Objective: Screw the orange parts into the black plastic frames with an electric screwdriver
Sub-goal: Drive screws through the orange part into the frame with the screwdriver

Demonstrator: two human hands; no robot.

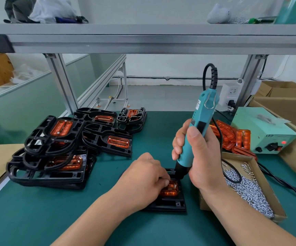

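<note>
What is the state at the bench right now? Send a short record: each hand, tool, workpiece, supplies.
right hand: grips electric screwdriver upright, bit down at the orange part's far end
left hand: fingers curled on orange part, holding it in black frame
screw under bit: hidden
screws: heap in cardboard box, right of workpiece
loose orange parts: pile behind the box
stacked frames: at left, orange parts in them
</note>
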